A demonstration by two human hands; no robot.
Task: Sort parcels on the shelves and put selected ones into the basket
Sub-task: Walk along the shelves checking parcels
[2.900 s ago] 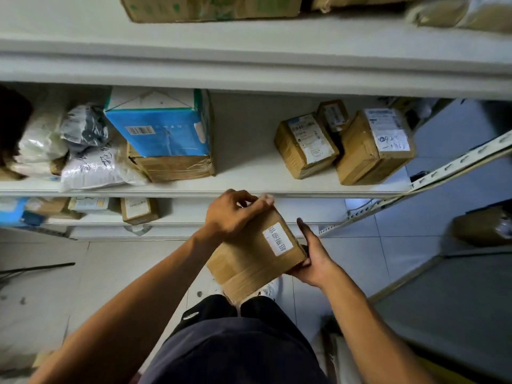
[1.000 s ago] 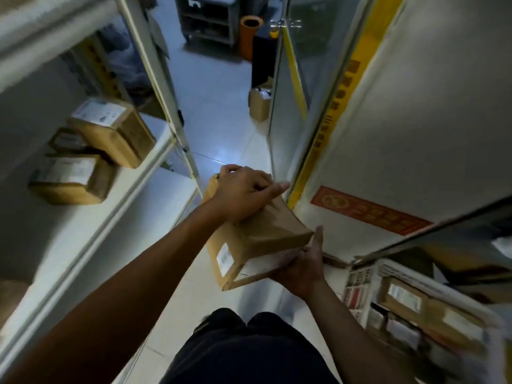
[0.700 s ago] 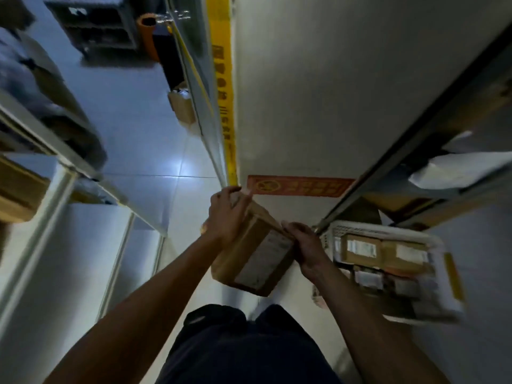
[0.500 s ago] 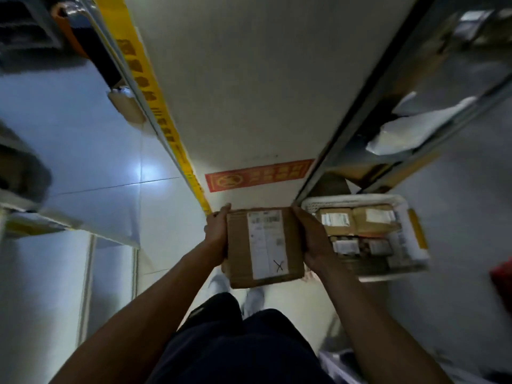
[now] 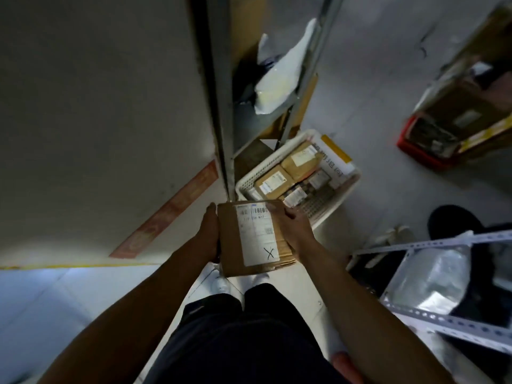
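Pale tiled floor (image 5: 374,87), narrow aisle, grey shelf upright (image 5: 219,106) ahead with a white bag (image 5: 279,76) on a low shelf. White basket (image 5: 335,202) on the floor beside the upright, loaded with labelled parcels. Red crate (image 5: 424,155) farther right. Both forearms stretched forward and down, a brown box (image 5: 230,245) clamped between the hands above the shoes, label with a penned X facing up. Left hand (image 5: 209,236) flat against the left side, thumb up; right hand (image 5: 296,231) wrapped over the right edge, fingers curled across the top corner. Box just short of the basket.
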